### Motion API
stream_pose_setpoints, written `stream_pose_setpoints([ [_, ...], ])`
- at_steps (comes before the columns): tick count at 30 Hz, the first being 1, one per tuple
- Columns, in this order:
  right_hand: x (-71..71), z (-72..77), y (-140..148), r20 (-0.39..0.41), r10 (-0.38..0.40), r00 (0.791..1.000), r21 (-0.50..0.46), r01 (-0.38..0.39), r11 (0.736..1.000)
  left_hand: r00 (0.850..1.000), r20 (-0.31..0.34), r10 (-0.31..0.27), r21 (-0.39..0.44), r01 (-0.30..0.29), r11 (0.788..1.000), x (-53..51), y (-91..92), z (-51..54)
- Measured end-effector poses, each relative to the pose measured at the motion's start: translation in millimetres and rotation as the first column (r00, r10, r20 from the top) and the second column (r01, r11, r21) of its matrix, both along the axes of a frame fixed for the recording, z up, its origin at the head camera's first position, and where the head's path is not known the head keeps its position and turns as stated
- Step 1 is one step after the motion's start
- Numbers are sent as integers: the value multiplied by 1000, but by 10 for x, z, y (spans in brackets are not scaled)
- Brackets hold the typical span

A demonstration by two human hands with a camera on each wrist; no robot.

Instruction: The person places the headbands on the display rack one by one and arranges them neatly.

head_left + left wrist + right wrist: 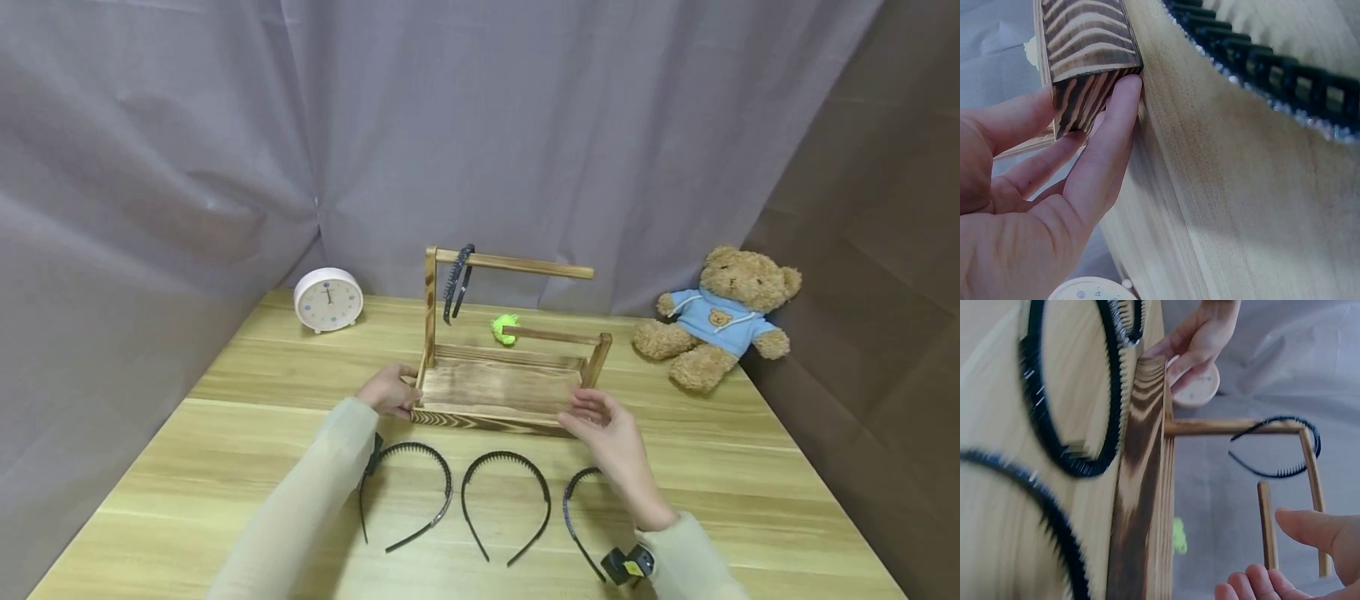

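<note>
Standing mid-table (225, 467), long axis roughly parallel to the far edge: one wooden rack (487, 421), between both hands. Left hand (390, 390): nearer, thumb and fingers pinching the rack's left end. Right hand (611, 433): loosely spread at its right end, contact unclear. Headbands (504, 454): three, toward the near edge; one hung above.
</note>
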State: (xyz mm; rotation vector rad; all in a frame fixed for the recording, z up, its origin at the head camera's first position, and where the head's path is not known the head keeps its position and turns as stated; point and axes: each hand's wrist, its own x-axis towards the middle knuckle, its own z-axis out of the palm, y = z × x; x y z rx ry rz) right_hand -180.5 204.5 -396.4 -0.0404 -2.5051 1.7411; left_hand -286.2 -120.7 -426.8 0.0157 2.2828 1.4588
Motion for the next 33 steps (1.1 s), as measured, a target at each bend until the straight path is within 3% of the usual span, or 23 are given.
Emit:
stream_pose_setpoints([
  [8, 86, -51, 386, 39, -29, 999, 194, 21, 981, 1000, -2, 14, 24, -14, 1000, -20, -1, -32],
  [14, 197, -87, 725, 185, -8, 983, 355, -60, 933, 1000, -15, 14, 19, -13, 1000, -43, 11, -70],
  [18, 250, -152, 881, 261, 26, 965, 444, -144, 884, 1000, -12, 14, 12, -14, 1000, -43, 0, -64],
  [24, 325, -241, 980, 325, 88, 942, 564, -268, 781, 1000, 1, 23, 12, -23, 1000, -16, -5, -32],
  [27, 361, -283, 997, 346, 96, 933, 587, -296, 753, 1000, 7, 29, 20, -30, 999, -16, 3, -29],
  [28, 369, -300, 1000, 347, 101, 932, 590, -301, 749, 1000, 8, 31, 18, -31, 999, -16, 1, -31],
  [30, 379, -325, 1002, 350, 110, 930, 566, -304, 766, 999, 3, 34, 12, -34, 999, -23, -2, -45],
  [33, 378, -347, 1072, 373, 179, 911, 430, -340, 836, 999, -10, 33, -1, -33, 999, -36, -1, -49],
])
